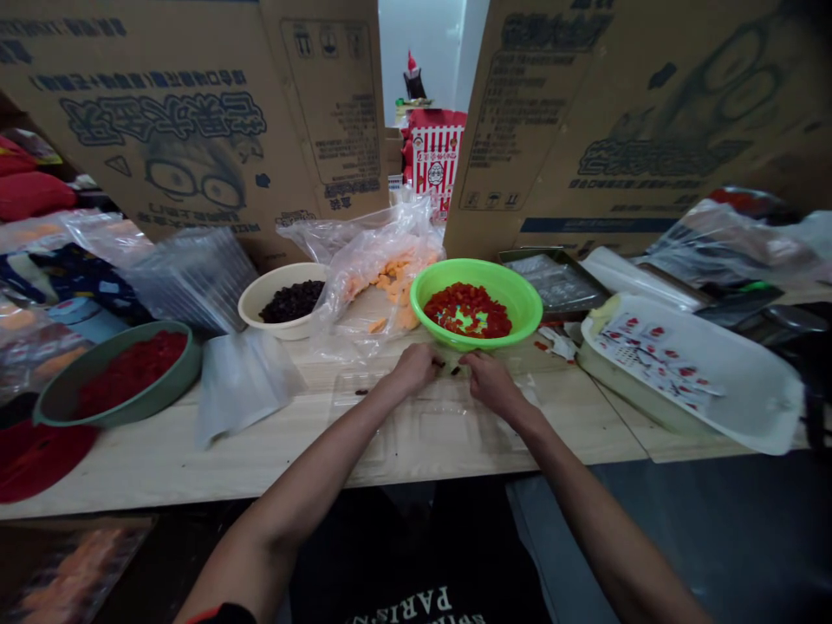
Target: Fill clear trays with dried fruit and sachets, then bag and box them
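From the head view, the left hand [414, 368] and the right hand [494, 386] are curling narrowly, nearly meeting over small dark pieces [455, 370]; whether they are holding any is hard to tell. The pieces are lying on a clear plastic tray [416, 429] on the wooden desk [162, 472]. Just beyond, a green bowl [520, 299] is holding diced red pieces [468, 310], and a cream bowl [260, 299] is holding dark pieces [291, 301]. Between them, a clear plastic bag [338, 243] is holding orange pieces [393, 282]. Farther left, a sage-green bowl [58, 386] is holding a red mass [130, 371].
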Demonstrator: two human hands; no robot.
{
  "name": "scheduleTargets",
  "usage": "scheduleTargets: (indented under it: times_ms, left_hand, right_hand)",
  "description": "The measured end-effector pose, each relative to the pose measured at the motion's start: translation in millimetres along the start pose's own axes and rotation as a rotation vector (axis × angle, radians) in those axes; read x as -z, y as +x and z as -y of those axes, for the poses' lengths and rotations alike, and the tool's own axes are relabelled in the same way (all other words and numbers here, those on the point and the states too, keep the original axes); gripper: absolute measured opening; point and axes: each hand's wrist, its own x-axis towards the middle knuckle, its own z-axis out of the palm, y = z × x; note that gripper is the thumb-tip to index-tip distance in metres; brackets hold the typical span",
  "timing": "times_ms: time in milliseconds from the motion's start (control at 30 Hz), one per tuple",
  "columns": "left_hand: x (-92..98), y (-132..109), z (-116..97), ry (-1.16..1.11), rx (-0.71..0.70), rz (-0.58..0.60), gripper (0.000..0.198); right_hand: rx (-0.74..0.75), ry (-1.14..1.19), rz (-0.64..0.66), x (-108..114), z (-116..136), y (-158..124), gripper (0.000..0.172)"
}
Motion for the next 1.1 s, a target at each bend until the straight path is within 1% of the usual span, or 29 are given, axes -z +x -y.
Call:
scheduleTargets:
  times_ms: [67, 167, 233, 300, 367, 433, 500, 567, 633, 767, 833, 900, 967, 1033, 1100]
  left_hand:
    - [-2.8, -1.4, 0.1, 0.037, -0.004, 0.009, 0.016]
    - [-4.5, -6.1, 3.0, 0.074, 0.020, 0.000, 0.013]
    - [-2.7, -9.0, 7.2, 0.081, 0.044, 0.004, 0.012]
    - [1.0, -10.3, 12.7, 0.072, 0.055, 0.012, 0.012]
    - [5.8, -9.9, 18.1, 0.052, 0.062, 0.002, 0.017]
    - [11.6, -9.0, 22.1, 0.035, 0.089, -0.031, 0.026]
    - [17.9, -9.6, 24.0, 0.026, 0.134, -0.058, 0.035]
    - [24.0, -14.3, 24.5, 0.020, 0.166, -0.057, 0.036]
    - [28.1, -23.8, 25.3, 0.003, 0.140, -0.006, 0.031]
    - [26.5, -49.9, 31.6, 0.010, -0.041, 0.175, 0.024]
    - [22.9, -60.3, 35.9, 0.062, -0.079, 0.199, 0.023]
    - [20.6, -66.2, 38.4, 0.119, -0.072, 0.166, 0.020]
    - [21.2, -67.1, 37.5, 0.151, -0.048, 0.116, 0.018]
    - [24.3, -63.1, 32.2, 0.130, 0.002, 0.042, 0.017]
    - [27.4, -54.8, 24.0, 0.072, 0.065, -0.059, 0.016]
  right_hand:
    - [0.016, -0.020, 0.028, -1.7, 2.0, -5.4, 0.045]
    - [0.082, -0.047, 0.104, -6.8, 16.6, -10.1, 0.033]
    - [0.081, -0.062, 0.112, -9.9, 27.2, -9.5, 0.028]
    - [0.060, -0.077, 0.100, -11.9, 34.1, -6.0, 0.029]
    - [0.028, -0.103, 0.104, -13.0, 37.0, -0.7, 0.027]
    - [0.000, -0.130, 0.134, -13.6, 37.8, 5.1, 0.027]
    - [-0.028, -0.144, 0.156, -13.6, 38.0, 10.2, 0.031]
    - [-0.052, -0.141, 0.167, -12.5, 37.6, 13.9, 0.034]
    - [-0.046, -0.126, 0.187, -10.1, 35.7, 16.0, 0.033]
    - [0.020, -0.091, 0.236, -5.5, 30.2, 16.2, 0.029]
    - [0.026, -0.087, 0.240, -6.3, 29.3, 16.3, 0.029]
    - [0.006, -0.088, 0.232, -9.0, 30.3, 17.8, 0.028]
    - [-0.018, -0.086, 0.217, -11.3, 31.8, 20.4, 0.023]
    - [-0.030, -0.081, 0.202, -10.7, 32.0, 22.8, 0.019]
    - [-0.035, -0.074, 0.185, -6.2, 30.2, 23.0, 0.019]
